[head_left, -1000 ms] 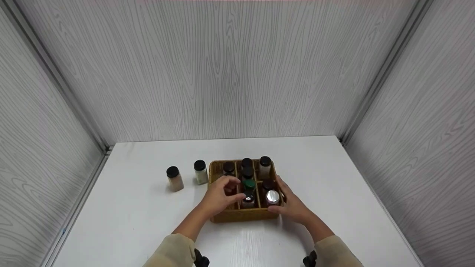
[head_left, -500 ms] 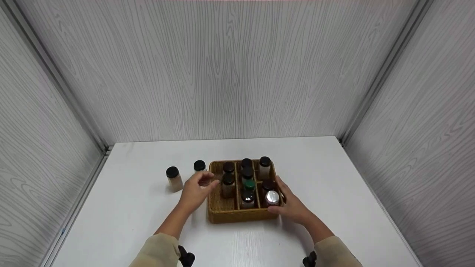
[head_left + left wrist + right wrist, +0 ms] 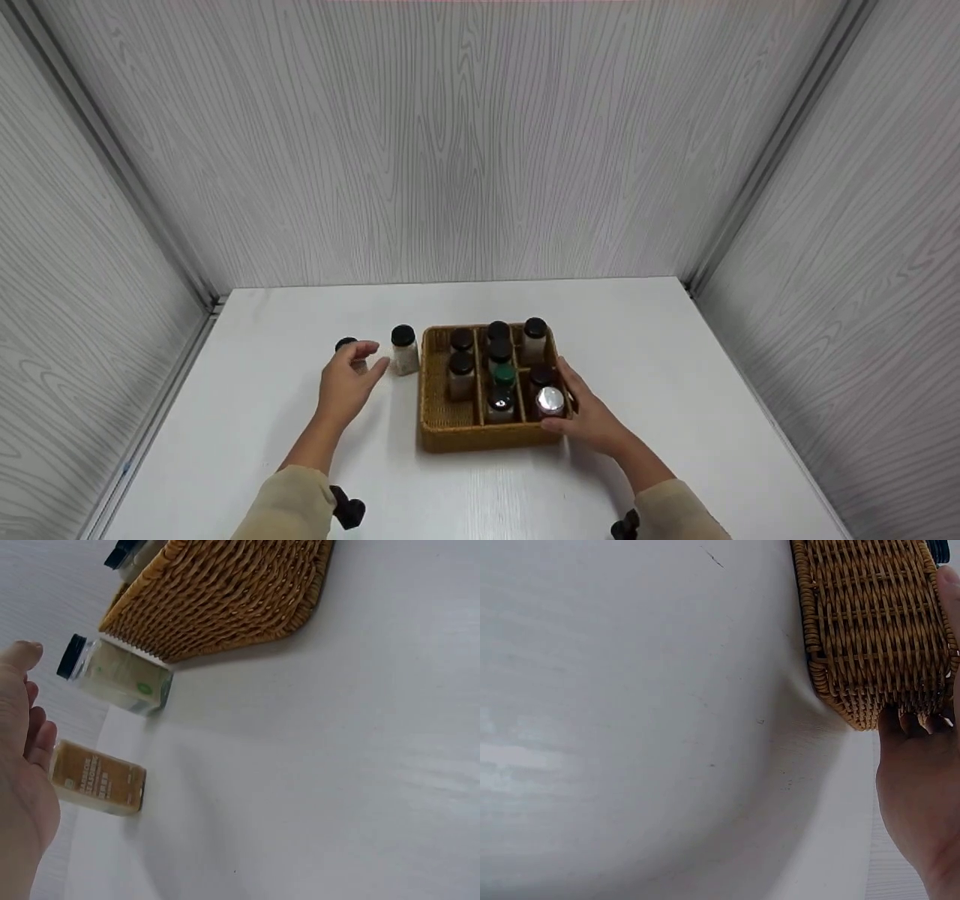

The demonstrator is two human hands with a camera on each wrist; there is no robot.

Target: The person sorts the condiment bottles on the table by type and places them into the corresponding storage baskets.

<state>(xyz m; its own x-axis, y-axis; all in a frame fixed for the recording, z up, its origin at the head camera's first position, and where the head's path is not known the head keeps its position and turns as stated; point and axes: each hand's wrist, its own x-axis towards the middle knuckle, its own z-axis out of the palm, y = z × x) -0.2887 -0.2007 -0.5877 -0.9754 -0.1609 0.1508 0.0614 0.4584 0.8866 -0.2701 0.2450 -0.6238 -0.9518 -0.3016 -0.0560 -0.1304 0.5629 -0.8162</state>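
Note:
My left hand [image 3: 345,384] is at a spice jar with a black cap [image 3: 346,342], covering most of it in the head view. Its thumb and forefinger stand apart with a gap between them. In the left wrist view that jar [image 3: 97,778] shows a brown label and stands upright on the table; whether the fingers touch it, I cannot tell. A second black-capped jar [image 3: 405,354] with pale contents stands between this hand and the wicker basket [image 3: 495,439]. My right hand [image 3: 592,420] grips the basket's right side, thumb near the front corner and fingers along the side wall [image 3: 870,637].
Dividers split the basket into compartments holding several jars, among them a green-capped one [image 3: 504,375] and a silver-capped one [image 3: 550,401]. The left compartment has two dark-capped jars and bare floor at its front. White tabletop [image 3: 240,442] surrounds the basket; grey wood-patterned panels [image 3: 465,150] enclose it.
My left hand has moved left, out from over the basket and past the pale jar to the farther jar. The right hand has stayed on the basket.

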